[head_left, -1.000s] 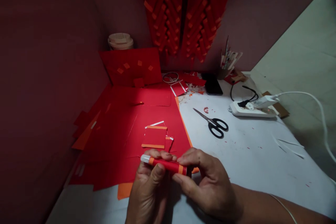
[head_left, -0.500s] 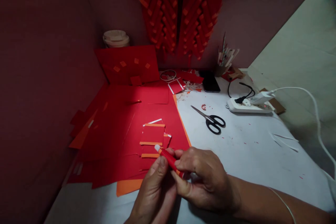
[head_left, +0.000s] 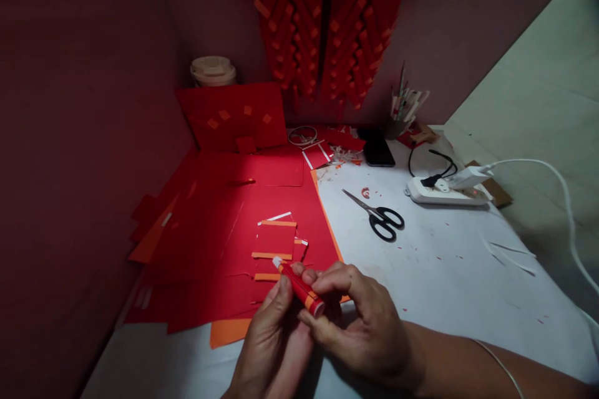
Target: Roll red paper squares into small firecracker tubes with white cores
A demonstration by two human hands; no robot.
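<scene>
The left hand (head_left: pixel 274 330) and right hand (head_left: pixel 365 324) are partly closed, both pinching the red paper tube (head_left: pixel 298 285) to the near left of the scissors (head_left: pixel 374 215), which could perhaps unroll if their pressure becomes uneven or loose.

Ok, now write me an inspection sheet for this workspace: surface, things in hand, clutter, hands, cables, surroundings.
Surface: white-topped table, red sheets spread over its left part.
Things in hand: red roll with orange bands, a white tip showing at its far end.
Clutter: scissors lying right of the sheets; paper scraps and a dark phone towards the back.
Hands: left hand holds the roll; right hand grips its near end.
Cables: white cable runs from the power strip off to the right.
Surroundings: wall behind, with a red hanging piece bearing orange-banded rolls; lidded tub at back left, pen holder at back right.
</scene>
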